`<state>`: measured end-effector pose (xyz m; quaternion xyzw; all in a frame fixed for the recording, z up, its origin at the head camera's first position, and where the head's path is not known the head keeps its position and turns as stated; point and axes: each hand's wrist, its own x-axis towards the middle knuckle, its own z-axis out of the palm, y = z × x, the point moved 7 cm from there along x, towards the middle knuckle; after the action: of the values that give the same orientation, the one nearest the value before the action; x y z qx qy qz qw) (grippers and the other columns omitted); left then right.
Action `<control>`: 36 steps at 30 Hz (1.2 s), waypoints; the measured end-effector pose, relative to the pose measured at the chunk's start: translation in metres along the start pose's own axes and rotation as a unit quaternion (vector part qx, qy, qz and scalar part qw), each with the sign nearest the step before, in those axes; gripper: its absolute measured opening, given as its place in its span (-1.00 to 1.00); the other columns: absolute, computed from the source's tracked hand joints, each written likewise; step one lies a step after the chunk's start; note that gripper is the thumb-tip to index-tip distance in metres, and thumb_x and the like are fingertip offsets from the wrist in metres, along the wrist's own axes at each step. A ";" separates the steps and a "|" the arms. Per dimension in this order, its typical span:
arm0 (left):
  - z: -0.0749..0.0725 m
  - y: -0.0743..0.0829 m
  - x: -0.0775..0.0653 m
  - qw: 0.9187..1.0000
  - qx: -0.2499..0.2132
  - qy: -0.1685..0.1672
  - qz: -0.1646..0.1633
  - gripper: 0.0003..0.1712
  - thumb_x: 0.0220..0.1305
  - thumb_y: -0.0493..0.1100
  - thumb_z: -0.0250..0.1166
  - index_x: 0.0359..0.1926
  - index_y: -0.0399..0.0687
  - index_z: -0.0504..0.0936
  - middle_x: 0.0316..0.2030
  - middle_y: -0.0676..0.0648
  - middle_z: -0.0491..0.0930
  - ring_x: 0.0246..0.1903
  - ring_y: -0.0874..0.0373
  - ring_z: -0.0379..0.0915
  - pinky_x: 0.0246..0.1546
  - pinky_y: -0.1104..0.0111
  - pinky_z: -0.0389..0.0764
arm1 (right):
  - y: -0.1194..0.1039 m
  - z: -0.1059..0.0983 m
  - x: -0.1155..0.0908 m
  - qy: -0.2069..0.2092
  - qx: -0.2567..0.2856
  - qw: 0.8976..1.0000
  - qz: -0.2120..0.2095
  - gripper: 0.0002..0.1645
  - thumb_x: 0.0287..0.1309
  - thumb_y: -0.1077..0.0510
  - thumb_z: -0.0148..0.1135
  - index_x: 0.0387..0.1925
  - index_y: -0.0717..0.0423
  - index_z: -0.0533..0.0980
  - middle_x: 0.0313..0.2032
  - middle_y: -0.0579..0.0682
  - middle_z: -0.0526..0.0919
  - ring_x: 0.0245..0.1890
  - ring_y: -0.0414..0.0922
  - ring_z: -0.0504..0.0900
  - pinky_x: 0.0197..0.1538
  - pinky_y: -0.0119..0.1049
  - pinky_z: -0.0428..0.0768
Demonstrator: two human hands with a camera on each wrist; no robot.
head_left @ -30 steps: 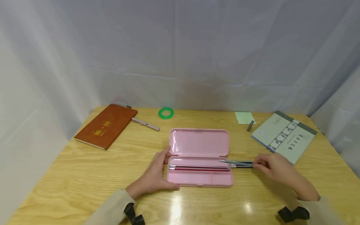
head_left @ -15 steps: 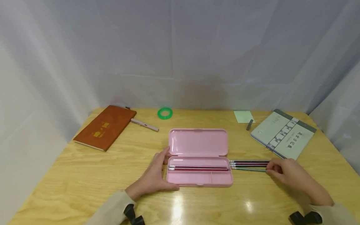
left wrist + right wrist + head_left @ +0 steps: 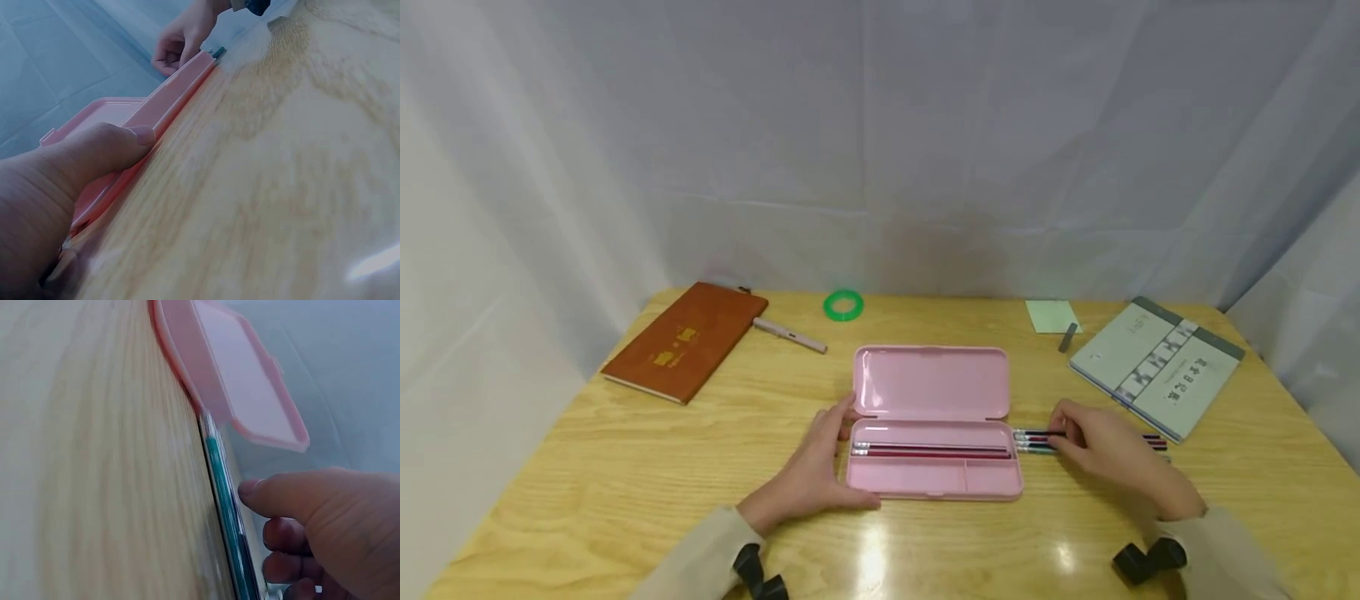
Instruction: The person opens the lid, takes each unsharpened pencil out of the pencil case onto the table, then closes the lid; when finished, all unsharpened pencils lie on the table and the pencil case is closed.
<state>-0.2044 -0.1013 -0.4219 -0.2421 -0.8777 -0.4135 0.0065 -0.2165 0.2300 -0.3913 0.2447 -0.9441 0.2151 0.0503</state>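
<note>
A pink pencil case lies with its lid raised on the table, a few pencils in its rear compartment. My left hand grips the case's left end, its thumb along the front edge and fingers at the left side. Beside the case's right end lies a bunch of pencils, dark, red and green, with their silver ends toward it. Over them is my right hand, thumb and curled fingers at the bunch. In the right wrist view a green pencil runs past the thumb; whether the fingers pinch a pencil is hidden.
A brown notebook, a pale pen and a green ring lie at the back left. At the back right are a pale green paper square, a small grey stick and a grey-green notebook.
My right hand has laid the green pencil beside the others, then moved left along the bunch toward the case. My left hand stays on the case.
</note>
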 end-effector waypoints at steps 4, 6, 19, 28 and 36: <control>0.001 0.001 -0.001 1.000 -0.001 -0.004 -0.001 0.53 -0.48 0.11 0.67 0.49 -0.13 -0.05 0.13 0.03 0.36 -0.05 0.22 0.23 0.02 0.33 0.42 | -0.018 0.005 0.014 0.005 0.004 1.000 -0.026 -0.82 0.09 0.19 0.36 -0.39 -0.06 0.48 -0.65 -0.33 0.32 -0.65 -0.45 0.21 -0.56 -0.48 0.28; 0.000 0.001 -0.001 1.000 -0.002 -0.004 -0.001 0.53 -0.48 0.11 0.67 0.49 -0.13 -0.04 0.13 0.02 0.36 -0.04 0.22 0.23 0.02 0.32 0.43 | -0.027 0.009 0.020 0.004 0.009 0.999 -0.046 -0.86 0.10 0.19 0.35 -0.37 -0.05 0.51 -0.67 -0.34 0.32 -0.66 -0.46 0.21 -0.56 -0.49 0.28; -0.003 0.001 -0.002 1.000 0.004 -0.007 -0.006 0.52 -0.45 0.14 0.66 0.49 -0.12 -0.06 0.15 0.04 0.35 -0.02 0.22 0.24 0.05 0.31 0.43 | -0.071 0.043 0.052 -0.078 0.000 0.994 -0.080 -0.96 0.06 0.18 0.38 -0.38 0.00 0.66 -0.52 -0.27 0.59 -0.54 -0.39 0.37 -0.43 -0.47 0.39; -0.002 0.000 -0.002 1.000 0.000 -0.009 -0.007 0.53 -0.46 0.15 0.66 0.50 -0.09 -0.07 0.16 0.04 0.34 -0.02 0.22 0.24 0.05 0.30 0.43 | -0.096 0.058 0.069 -0.077 -0.019 0.990 -0.117 -0.95 0.09 0.17 0.36 -0.36 0.02 0.67 -0.44 -0.17 0.69 -0.45 -0.32 0.53 -0.31 -0.36 0.53; -0.001 0.000 -0.002 1.000 0.001 -0.008 -0.013 0.55 -0.47 0.16 0.66 0.50 -0.09 -0.08 0.15 0.06 0.34 -0.02 0.23 0.23 0.04 0.31 0.43 | -0.103 0.056 0.073 -0.039 -0.022 0.994 -0.099 -0.96 0.11 0.18 0.32 -0.36 0.05 0.65 -0.49 -0.19 0.65 -0.49 -0.33 0.50 -0.32 -0.37 0.54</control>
<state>-0.2025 -0.1029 -0.4216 -0.2337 -0.8811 -0.4111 -0.0061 -0.2295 0.0927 -0.3877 0.3438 -0.9210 0.1788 0.0400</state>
